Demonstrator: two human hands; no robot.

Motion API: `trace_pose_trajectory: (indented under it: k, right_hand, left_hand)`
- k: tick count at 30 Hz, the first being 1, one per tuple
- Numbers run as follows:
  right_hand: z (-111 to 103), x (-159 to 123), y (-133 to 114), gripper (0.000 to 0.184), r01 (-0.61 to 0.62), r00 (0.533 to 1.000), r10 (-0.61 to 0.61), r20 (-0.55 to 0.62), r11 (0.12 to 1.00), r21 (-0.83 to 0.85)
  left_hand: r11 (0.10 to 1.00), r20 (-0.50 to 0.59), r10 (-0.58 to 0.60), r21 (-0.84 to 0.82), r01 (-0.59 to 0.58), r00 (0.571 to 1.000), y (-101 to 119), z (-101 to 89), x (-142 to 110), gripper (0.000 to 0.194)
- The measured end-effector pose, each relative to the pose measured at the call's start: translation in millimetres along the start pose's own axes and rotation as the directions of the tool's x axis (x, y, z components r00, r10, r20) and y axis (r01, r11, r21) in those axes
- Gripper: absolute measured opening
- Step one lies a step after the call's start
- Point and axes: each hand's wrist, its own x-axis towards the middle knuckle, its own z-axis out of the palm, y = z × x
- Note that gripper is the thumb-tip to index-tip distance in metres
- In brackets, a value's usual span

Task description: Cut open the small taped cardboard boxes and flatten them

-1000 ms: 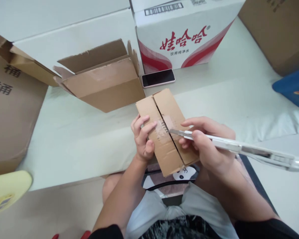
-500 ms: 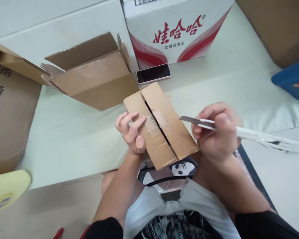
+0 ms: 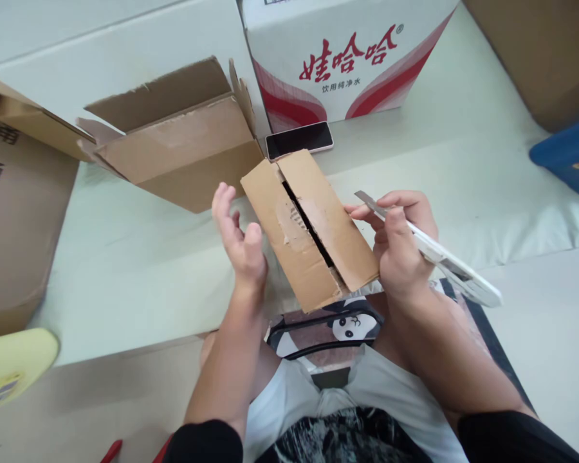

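Observation:
A small brown cardboard box (image 3: 313, 231) stands at the near edge of the bed-like surface, tilted, with a dark gap between its two top flaps and rough, torn-looking patches beside the gap. To its left, my left hand (image 3: 241, 241) is raised with fingers apart and nothing in it. My right hand (image 3: 405, 238) grips a white utility knife (image 3: 456, 267), its blade out and pointing up and left over the box's right side. Fingertips of that same hand reach the box's right edge; whether they press on it I cannot tell.
An open cardboard box (image 3: 183, 148) lies behind on the left. A phone (image 3: 299, 140) rests before a white carton with red lettering (image 3: 350, 64). A blue container (image 3: 567, 154) stands at right, a yellow object (image 3: 14, 366) at lower left, and a large carton (image 3: 19, 225) at far left.
My left hand has let go of the box and moved left, its fingers opening. My right hand has turned the knife more upright and come to the box's right edge.

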Motion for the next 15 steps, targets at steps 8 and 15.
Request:
trace_pose_trajectory:
  k: [8,15]
  right_hand:
    - [7,-2,3,0.033,0.038,0.998,-0.038,0.049,0.999,0.007]
    - [1,-4,1,0.031,0.090,0.990,-0.083,0.111,0.994,-0.065]
  left_hand:
    - [0.931,0.169,-0.169,-0.297,0.214,0.971,-49,-17.7,45,0.085]
    - [0.939,0.207,-0.115,-0.296,0.175,0.972,-20,-4.7,36,0.073]
